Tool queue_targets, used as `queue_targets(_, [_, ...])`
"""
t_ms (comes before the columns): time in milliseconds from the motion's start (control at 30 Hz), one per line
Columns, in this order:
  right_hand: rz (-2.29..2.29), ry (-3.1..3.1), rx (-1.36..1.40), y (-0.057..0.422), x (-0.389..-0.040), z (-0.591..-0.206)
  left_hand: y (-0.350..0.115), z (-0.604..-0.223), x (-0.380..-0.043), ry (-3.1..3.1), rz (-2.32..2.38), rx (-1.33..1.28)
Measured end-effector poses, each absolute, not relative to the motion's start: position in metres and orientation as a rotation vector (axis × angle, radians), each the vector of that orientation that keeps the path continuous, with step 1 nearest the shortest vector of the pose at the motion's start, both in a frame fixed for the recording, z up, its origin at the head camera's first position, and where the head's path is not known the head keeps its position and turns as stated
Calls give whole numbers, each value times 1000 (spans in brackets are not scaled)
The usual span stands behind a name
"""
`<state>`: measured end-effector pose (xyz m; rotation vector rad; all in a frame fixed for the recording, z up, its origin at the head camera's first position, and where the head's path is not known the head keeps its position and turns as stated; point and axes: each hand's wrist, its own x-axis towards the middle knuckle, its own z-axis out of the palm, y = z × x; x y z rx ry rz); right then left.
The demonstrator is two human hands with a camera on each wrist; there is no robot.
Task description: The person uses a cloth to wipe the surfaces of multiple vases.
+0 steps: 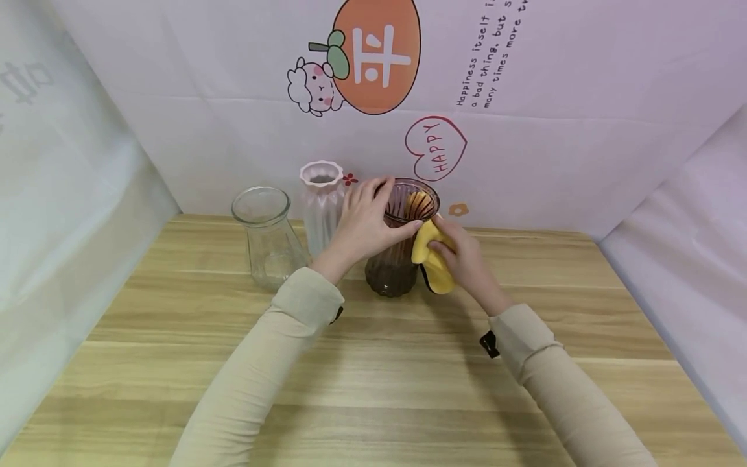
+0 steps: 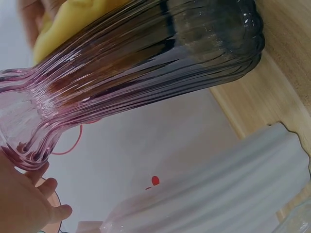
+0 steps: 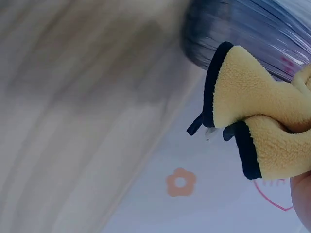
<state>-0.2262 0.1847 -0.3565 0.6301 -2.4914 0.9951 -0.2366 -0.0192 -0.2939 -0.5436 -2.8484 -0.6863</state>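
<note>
A ribbed purple glass vase, smoky toward its base, stands on the wooden table. My left hand holds it at the flared rim, thumb across the near side and fingers toward the far side. My right hand pinches a folded yellow cloth with black edging against the vase's right side, just under the rim. In the right wrist view, two black-edged corners of the cloth hang beside the ribbed glass. Through the vase wall, the left wrist view shows the cloth's colour.
Left of the purple vase stand a pale pink fluted vase and a clear glass vase, both close to my left forearm. A white printed cloth backdrop rises behind the wooden table, with white fabric at both sides.
</note>
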Motion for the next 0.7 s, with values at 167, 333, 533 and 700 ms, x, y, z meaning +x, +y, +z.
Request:
queue_targets(167, [979,-2523,575,182,-226,-349,-20,-293,-238,-2849,-699,-555])
queue_targets(333, [936,-2668,558,184,-226,-355,-22,-290,-238,-2858,-737,-584])
queue_targets(533, [891,-2745,595,186,-224,-368,-24,-290,-240,-2880,-755,-597])
queue_targets(700, [809,-2863,620,191,-223,-383,-24,-291,-239,-2887,-771,-578])
